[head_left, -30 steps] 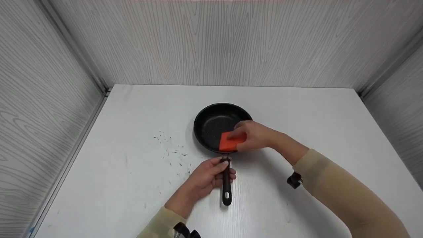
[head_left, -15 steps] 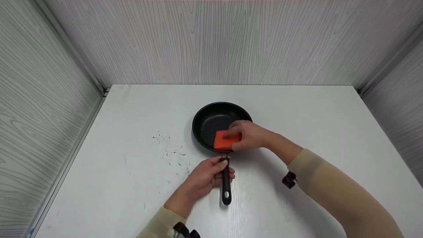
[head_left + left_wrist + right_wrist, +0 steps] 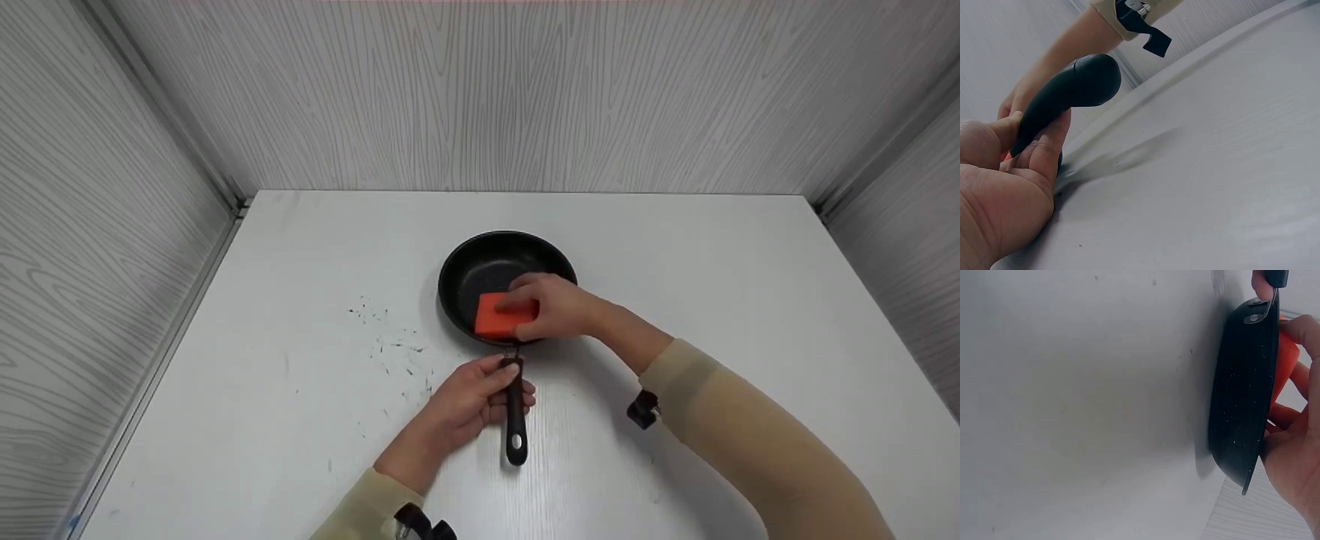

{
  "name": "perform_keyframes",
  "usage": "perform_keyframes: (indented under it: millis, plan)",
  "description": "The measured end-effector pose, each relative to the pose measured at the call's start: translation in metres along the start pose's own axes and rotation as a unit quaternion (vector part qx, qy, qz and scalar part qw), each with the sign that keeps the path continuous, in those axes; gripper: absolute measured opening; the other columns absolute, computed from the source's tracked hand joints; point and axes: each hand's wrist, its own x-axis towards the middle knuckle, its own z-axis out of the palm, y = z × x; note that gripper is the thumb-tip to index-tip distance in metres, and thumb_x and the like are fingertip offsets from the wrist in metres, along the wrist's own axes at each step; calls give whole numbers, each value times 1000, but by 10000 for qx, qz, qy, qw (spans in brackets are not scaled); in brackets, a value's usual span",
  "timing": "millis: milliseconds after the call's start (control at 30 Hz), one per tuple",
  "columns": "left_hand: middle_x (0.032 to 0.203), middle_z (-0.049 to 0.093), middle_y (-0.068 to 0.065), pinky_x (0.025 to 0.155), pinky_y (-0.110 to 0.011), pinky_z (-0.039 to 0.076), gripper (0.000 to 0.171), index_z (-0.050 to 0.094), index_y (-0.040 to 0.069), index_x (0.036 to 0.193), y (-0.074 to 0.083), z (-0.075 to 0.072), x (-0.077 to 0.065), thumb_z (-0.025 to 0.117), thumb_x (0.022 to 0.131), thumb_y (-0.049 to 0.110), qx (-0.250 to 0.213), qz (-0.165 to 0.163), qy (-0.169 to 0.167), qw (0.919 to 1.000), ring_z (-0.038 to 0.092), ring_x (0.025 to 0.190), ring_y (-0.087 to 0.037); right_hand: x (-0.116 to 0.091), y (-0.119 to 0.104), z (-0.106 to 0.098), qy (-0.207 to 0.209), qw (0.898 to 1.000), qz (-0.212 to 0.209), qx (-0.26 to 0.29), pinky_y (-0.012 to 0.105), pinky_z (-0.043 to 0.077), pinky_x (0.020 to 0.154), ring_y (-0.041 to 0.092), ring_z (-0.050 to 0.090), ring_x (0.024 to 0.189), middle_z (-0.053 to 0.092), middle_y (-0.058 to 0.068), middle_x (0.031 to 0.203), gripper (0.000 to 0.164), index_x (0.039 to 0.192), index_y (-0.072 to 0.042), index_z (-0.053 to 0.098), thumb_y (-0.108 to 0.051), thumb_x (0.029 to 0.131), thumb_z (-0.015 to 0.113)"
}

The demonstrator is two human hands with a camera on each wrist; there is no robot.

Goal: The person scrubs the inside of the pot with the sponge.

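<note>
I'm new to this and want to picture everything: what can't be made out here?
Head view: part of the orange sponge, behind the right hand.
Head view: what the dark marks are; too small.
Right wrist view: the inside of the frying pan, behind its wall.
Right wrist view: most of the handle, cut off by the top edge.

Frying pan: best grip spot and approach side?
Probably the handle, coming from the near side: it's slim, points that way and sits raised off the table, leaving room underneath. The left hand grips it there. The right hand holds an orange block inside the frying pan.
</note>
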Motion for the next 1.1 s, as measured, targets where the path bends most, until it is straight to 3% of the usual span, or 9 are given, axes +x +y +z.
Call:
perform_keyframes:
  millis: [467,1100]
  plan:
    - [100,75,-15,83,-35,65,44,51,-7,147,0,0,-1,61,110,15,7,19,2,10000,77,89,-21,16,-3,7,34,9999,93,84,43,48,109,28,54,135,58,13,147,47,133,-24,75,-27,87,75]
    - [98,74,-14,84,-36,65,43,50,-8,147,-2,0,0,59,110,12,-47,66,-77,9999,77,87,-20,27,-5,19,209,9993,280,-119,43,43,117,30,47,142,52,12,154,49,139,-26,72,-27,90,75]
